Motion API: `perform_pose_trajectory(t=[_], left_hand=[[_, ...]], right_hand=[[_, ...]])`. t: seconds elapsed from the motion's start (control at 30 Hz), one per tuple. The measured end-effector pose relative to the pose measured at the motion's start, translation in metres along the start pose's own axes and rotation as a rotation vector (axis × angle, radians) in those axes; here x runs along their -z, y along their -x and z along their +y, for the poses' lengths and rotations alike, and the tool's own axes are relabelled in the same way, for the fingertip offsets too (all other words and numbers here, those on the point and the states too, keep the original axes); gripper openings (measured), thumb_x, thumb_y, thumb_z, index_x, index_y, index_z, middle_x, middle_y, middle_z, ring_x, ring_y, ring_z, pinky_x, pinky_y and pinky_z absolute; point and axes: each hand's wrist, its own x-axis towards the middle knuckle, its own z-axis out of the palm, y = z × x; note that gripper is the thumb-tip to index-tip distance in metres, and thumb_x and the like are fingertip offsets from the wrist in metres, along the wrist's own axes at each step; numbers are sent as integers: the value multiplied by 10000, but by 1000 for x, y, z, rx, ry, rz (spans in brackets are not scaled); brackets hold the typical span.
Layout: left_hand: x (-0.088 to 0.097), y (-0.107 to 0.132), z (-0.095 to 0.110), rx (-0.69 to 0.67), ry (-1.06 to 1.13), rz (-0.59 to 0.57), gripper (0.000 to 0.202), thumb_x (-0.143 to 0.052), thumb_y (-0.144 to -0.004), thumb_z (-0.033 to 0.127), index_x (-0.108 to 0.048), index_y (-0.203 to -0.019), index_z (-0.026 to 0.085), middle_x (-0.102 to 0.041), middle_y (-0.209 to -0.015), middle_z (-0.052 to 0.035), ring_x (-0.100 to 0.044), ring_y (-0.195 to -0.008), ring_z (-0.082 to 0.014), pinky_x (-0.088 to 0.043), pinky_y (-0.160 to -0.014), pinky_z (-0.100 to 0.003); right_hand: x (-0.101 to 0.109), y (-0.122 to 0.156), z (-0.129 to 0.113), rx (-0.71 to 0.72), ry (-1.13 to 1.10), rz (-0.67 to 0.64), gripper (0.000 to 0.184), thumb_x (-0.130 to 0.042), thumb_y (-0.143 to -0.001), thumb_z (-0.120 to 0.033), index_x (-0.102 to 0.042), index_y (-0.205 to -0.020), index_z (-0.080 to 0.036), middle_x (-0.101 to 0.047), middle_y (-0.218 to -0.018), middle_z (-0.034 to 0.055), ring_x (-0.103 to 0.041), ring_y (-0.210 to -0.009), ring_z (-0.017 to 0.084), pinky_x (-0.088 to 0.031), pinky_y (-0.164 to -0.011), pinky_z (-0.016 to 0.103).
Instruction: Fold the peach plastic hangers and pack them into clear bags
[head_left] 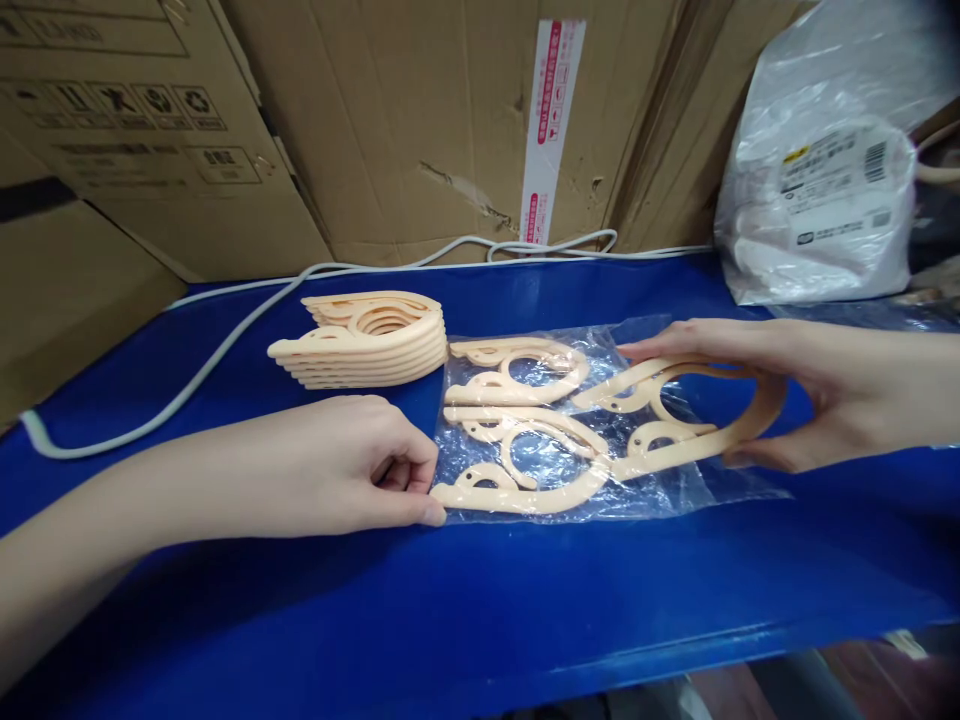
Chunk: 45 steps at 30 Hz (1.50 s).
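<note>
A clear plastic bag [660, 490] lies on the blue table [480, 610] with peach plastic hanger pieces inside or on it. My left hand [352, 465] is closed, pinching the bag's left edge beside the tip of one peach piece [517, 495]. My right hand [810, 385] grips a curved peach hanger piece [697, 410] between thumb and fingers at the bag's right end. Another peach piece [517, 370] lies at the bag's far side. A stack of several folded peach hangers [367, 340] sits just beyond my left hand.
Cardboard boxes [420, 120] stand along the back of the table. A white cable [225, 340] runs along the back and down the left side. A white plastic sack with labels [825, 170] rests at the back right. The table's front edge is near.
</note>
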Motion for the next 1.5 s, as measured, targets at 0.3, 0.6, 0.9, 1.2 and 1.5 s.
perform_pose_trajectory(t=[0.3, 0.6, 0.9, 1.2, 1.5], left_hand=[[0, 2, 0, -6, 13, 6, 332, -640, -850, 454, -570, -639, 208, -533, -572, 45, -433, -493, -85, -300, -432, -203], [-1, 1, 0, -34, 7, 28, 355, -615, -864, 465, -566, -622, 209, -539, -561, 32, -438, -480, -92, -303, -424, -212], [-2, 1, 0, -13, 17, 17, 350, -615, -858, 465, -552, -631, 206, -524, -555, 39, -433, -476, -87, -306, -425, -209], [-3, 1, -1, -23, 24, 14, 391, -560, -889, 479, -540, -618, 198, -497, -539, 36, -409, -464, -86, -289, -412, -213], [-5, 2, -4, -40, 36, 33, 371, -571, -883, 482, -568, -635, 206, -527, -553, 23, -434, -467, -95, -300, -408, -215]], right_hand=[[-2, -4, -2, -110, -91, -60, 864, -749, -784, -259, -320, -1501, -479, -341, -1570, -16, -721, -963, 238, -638, -700, 231], [-28, -29, -32, 141, 127, 48, 743, -728, -821, -379, -412, -1492, -340, -494, -1460, 42, -594, -1192, 278, -616, -719, 223], [-15, -20, -17, 211, 324, 50, 845, -736, -801, -322, -310, -1528, -383, -520, -1443, 15, -589, -1210, 261, -522, -960, 293], [-37, -37, -28, 208, 81, 51, 768, -745, -815, -430, -387, -1489, -338, -537, -1408, 35, -619, -1111, 257, -569, -810, 313], [-36, -40, -21, 172, -56, 33, 690, -716, -866, -357, -403, -1481, -352, -661, -1085, 6, -646, -924, 184, -580, -804, 314]])
